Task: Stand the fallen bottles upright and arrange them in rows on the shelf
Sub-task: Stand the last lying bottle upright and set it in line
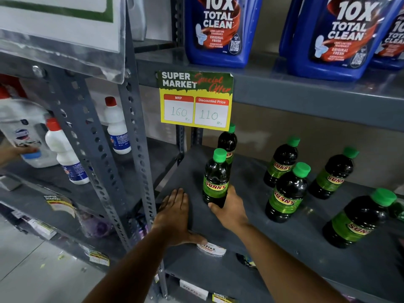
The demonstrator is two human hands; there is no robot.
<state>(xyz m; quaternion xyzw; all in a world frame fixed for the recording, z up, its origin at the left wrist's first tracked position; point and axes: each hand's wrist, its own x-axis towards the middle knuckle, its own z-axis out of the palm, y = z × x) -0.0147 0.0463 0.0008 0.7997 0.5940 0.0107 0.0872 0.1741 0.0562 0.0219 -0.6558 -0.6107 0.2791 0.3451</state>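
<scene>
The light is dim and even, with a cool grey cast, and seems to fall from above and in front. The grey shelf (pixel 218 270) shows soft, faint shadows under the hands and beside the dark bottles (pixel 286 193). Small highlights glint on the bottles' shoulders and on the blue jugs (pixel 218 31) above. The clear plastic sleeve (pixel 65 51) at upper left catches a pale sheen. The wide lens bends the shelf post (pixel 140 149) and tilts the bottles outward toward the edges. The left edge is smeared: the white bottles (pixel 63 149) there look blurred. The price card (pixel 194 99) at centre is sharp enough to read.
</scene>
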